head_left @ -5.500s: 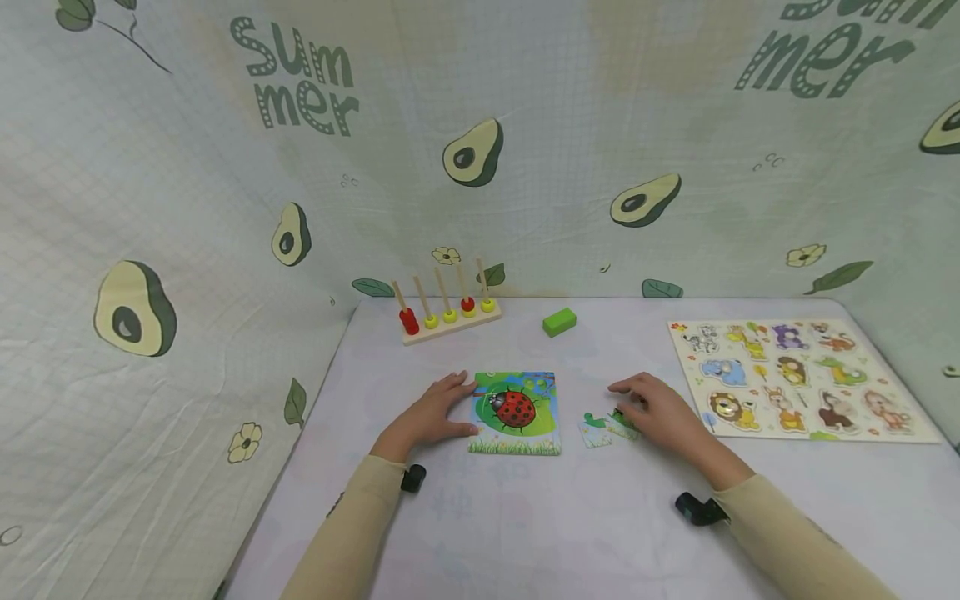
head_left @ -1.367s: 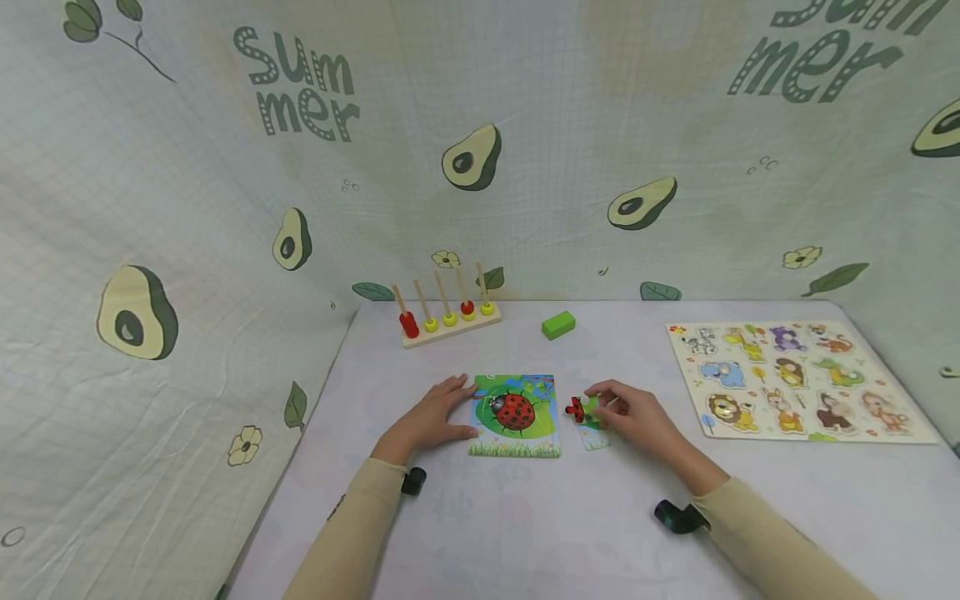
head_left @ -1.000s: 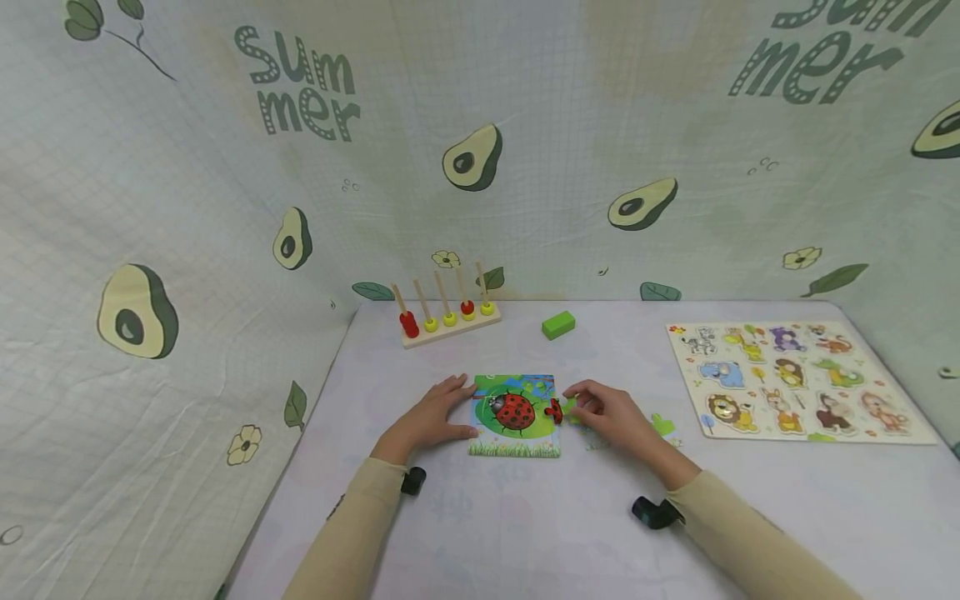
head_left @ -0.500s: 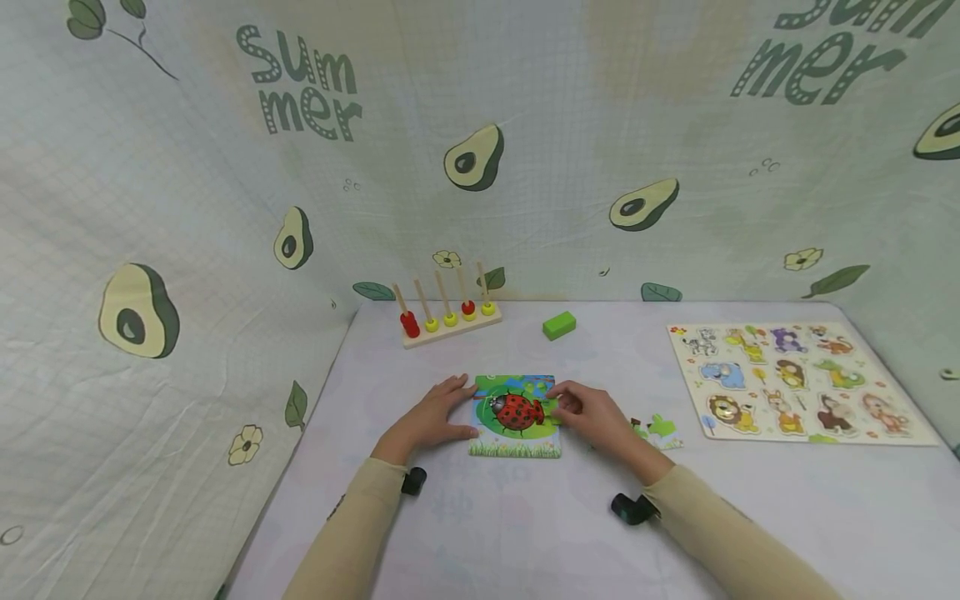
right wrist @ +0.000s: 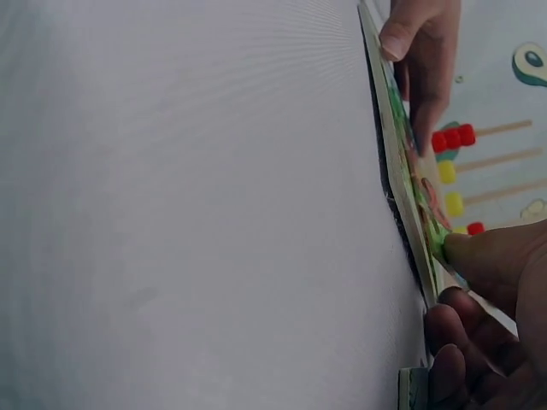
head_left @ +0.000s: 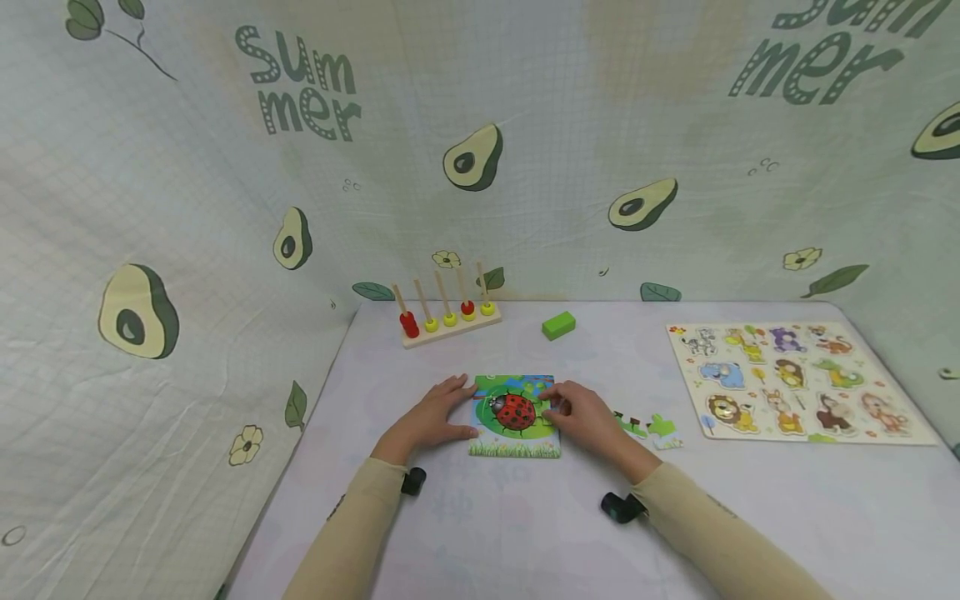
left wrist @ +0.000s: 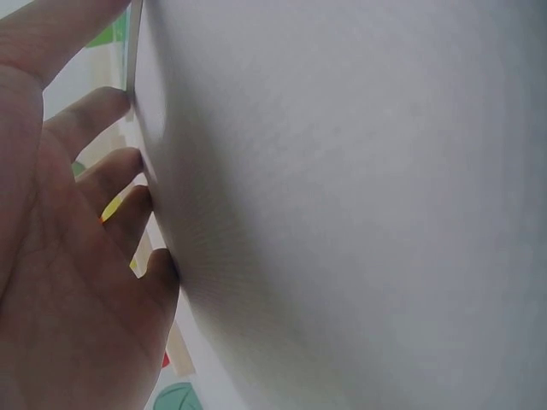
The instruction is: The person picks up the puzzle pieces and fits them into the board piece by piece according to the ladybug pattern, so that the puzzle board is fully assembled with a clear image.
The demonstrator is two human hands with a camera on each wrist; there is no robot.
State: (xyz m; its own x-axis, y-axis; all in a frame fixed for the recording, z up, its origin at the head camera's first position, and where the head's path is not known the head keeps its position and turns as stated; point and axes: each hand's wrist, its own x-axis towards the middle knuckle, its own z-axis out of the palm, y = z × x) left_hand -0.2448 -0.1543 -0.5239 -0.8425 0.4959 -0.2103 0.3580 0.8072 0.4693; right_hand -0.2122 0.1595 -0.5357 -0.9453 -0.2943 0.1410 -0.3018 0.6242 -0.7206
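A square ladybug jigsaw (head_left: 516,412) lies on the table in the head view. My left hand (head_left: 427,418) rests at its left edge, fingers extended and thumb apart; in the left wrist view the fingertips (left wrist: 130,166) reach down to the tabletop. My right hand (head_left: 588,421) pinches a mostly hidden green puzzle piece (head_left: 546,410) at the jigsaw's right side. From the right wrist, the thumb (right wrist: 487,256) lies on the green picture surface, with the other fingers curled below the edge. Loose puzzle pieces (head_left: 662,425) lie right of this hand, partly behind the forearm.
Behind the jigsaw stands a wooden peg abacus (head_left: 452,323) with red and yellow beads. A green block (head_left: 558,325) sits to its right. An animal peg-puzzle board (head_left: 798,382) covers the table's right side, and a printed cloth hangs behind.
My right hand has picked up a piece with a red knob, carried it left and lowered it onto the jigsaw's right side. Loose pieces are uncovered behind it. My left hand stays put.
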